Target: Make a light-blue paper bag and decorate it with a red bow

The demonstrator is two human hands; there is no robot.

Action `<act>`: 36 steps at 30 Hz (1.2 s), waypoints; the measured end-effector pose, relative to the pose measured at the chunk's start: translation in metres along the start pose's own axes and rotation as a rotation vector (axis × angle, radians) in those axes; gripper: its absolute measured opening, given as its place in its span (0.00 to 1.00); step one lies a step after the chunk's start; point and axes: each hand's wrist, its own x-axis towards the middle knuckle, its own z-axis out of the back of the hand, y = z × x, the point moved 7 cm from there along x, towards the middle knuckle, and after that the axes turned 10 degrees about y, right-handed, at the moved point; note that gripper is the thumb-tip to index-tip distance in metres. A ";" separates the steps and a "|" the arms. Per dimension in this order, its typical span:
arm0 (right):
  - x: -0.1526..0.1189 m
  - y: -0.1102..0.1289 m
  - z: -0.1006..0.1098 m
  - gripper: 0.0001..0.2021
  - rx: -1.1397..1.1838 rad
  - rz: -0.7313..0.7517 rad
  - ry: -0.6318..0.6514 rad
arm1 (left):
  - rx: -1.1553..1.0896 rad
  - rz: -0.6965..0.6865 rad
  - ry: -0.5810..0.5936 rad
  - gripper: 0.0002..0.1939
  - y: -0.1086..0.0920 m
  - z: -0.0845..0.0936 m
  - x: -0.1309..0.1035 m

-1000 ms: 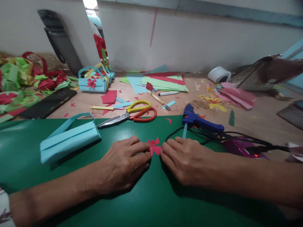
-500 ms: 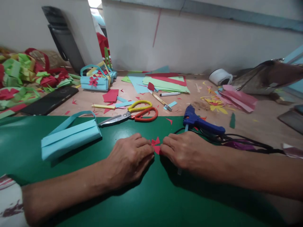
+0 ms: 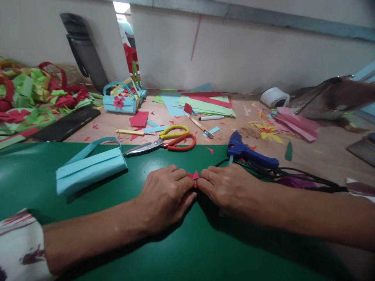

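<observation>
A small red paper flower [image 3: 193,175] lies between my fingertips over the green mat [image 3: 187,246], mostly covered by them. My left hand [image 3: 170,191] pinches it from the left, fingers pressed together. From the other side my right hand [image 3: 219,185] grips its right edge, also with closed fingers. A light blue paper handbag [image 3: 92,168] with a strap rests left of my hands. Scissors [image 3: 164,141] with one yellow and one orange handle lie beyond my left hand. Just past my right hand is a blue glue gun [image 3: 249,152] with a glue stick in its back.
Farther back stand finished light blue paper bags [image 3: 119,104], beside sheets of coloured paper [image 3: 208,102], a brush [image 3: 200,125] and a marker [image 3: 211,117]. At left are a phone [image 3: 67,124], a dark bottle [image 3: 84,50] and heaped paper pieces [image 3: 32,89]. Black cord [image 3: 307,181] runs rightward.
My left hand has moved slightly right, closer to my right hand. The two hands now cover more of the red flower.
</observation>
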 end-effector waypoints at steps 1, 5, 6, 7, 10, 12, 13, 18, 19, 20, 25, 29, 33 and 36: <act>0.000 -0.001 0.000 0.06 0.021 -0.005 0.006 | 0.024 0.002 -0.019 0.10 -0.001 0.000 0.001; -0.001 -0.004 0.004 0.07 0.060 -0.013 -0.031 | 0.097 -0.009 -0.074 0.12 -0.002 0.002 0.003; -0.002 -0.006 0.005 0.06 0.081 -0.027 -0.045 | 0.095 -0.008 -0.074 0.12 -0.002 0.002 0.003; -0.004 -0.010 0.006 0.06 0.115 -0.052 -0.055 | 0.085 -0.003 -0.072 0.11 -0.002 0.002 0.003; -0.011 -0.025 0.008 0.09 0.318 -0.196 -0.096 | 0.020 0.028 -0.057 0.09 0.001 0.001 0.002; -0.017 -0.035 0.005 0.07 0.510 -0.285 -0.137 | -0.039 0.054 -0.055 0.08 0.002 0.001 0.001; -0.019 -0.038 0.004 0.04 0.596 -0.313 -0.164 | -0.066 0.062 -0.057 0.08 0.003 0.001 0.000; -0.017 -0.041 -0.008 0.06 0.819 -0.383 -0.250 | -0.163 0.085 -0.074 0.08 0.006 0.003 0.000; -0.015 -0.040 -0.010 0.06 0.846 -0.388 -0.259 | -0.175 0.084 -0.077 0.08 0.006 0.003 0.000; -0.013 -0.040 -0.012 0.05 0.873 -0.390 -0.270 | -0.182 0.084 -0.079 0.08 0.006 0.004 -0.001; -0.005 -0.040 -0.016 0.04 0.962 -0.409 -0.298 | -0.189 0.080 -0.076 0.09 0.006 0.003 -0.002; -0.004 -0.036 -0.014 0.05 0.945 -0.369 -0.310 | -0.181 0.072 -0.070 0.09 0.006 0.002 -0.002; -0.003 -0.034 -0.010 0.07 0.926 -0.337 -0.286 | -0.159 0.074 -0.052 0.09 0.005 0.001 -0.003; -0.001 -0.035 -0.006 0.08 0.894 -0.309 -0.232 | -0.135 0.057 -0.037 0.08 0.003 0.004 -0.007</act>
